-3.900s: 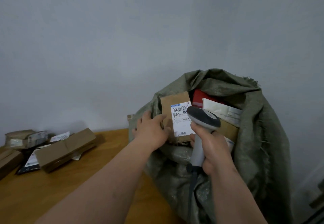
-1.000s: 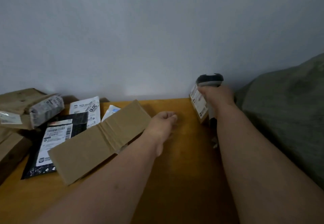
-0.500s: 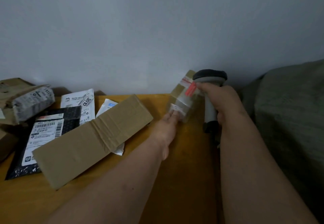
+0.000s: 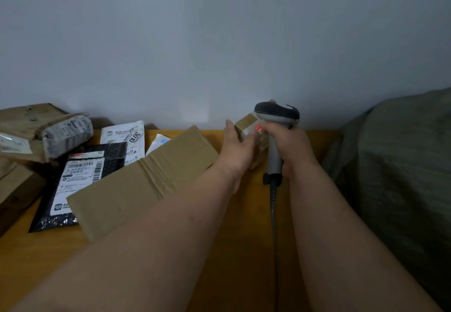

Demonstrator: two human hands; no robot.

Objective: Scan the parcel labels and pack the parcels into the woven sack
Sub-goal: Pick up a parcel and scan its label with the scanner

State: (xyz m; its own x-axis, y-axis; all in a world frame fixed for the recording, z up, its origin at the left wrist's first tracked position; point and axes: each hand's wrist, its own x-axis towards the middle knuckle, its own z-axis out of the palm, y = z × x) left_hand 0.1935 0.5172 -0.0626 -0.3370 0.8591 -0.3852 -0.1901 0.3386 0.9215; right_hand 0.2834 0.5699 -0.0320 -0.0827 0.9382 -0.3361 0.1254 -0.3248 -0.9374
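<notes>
Left hand (image 4: 240, 147) grips a small tape-wrapped brown cardboard parcel (image 4: 247, 126); right hand (image 4: 286, 144) clasps the grey handheld barcode scanner (image 4: 275, 126), whose close, oblique red beam risks misreading the label.

I note the counter (image 4: 244, 214) against the wall. Long carton (image 4: 136, 182) lies left of centre, overlapping a mailer (image 4: 80, 177). Small parcel (image 4: 249, 128) sits between left hand (image 4: 238, 148) and right hand (image 4: 290, 143), which holds the scanner (image 4: 274, 121). Woven sack (image 4: 395, 165) stands far right.

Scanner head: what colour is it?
Dark grey-black, on a light grey handle; the scanner shows only in the head view.
</notes>
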